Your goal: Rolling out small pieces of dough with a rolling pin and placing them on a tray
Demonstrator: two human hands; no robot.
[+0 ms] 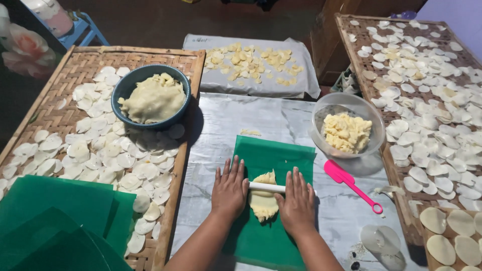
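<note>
A: While both palms press flat, the left hand (229, 188) and right hand (297, 201) sit apart on the two ends of a thin white rolling pin (266, 187), fingers spread and extended, not curled around it. Reason, as judged: open palms let the pin turn freely underneath.

B: Position of the dough?

A: The pale yellow dough piece (263, 200) lies between the hands, under the pin's middle, on a green plastic sheet (273, 155). The sheet lies on the grey table covering (226, 125), probably to keep dough from sticking to it.

B: Supplies?

A: A clear bowl (346, 103) of crumbly yellow dough stands just beyond the right hand, with a pink spatula (351, 183) beside it, both near that side. A blue bowl (123, 90) holding a smooth dough mass rests on the left woven tray (50, 110).

B: And the trays themselves?

A: Thin white discs (100, 155) are spread in loose overlapping layers on the left tray and on the right woven tray (359, 60). Open weave likely lets air reach them. Spare green sheets (55, 221) are stacked at the left front corner. A far sheet (306, 75) carries yellower pieces.
</note>
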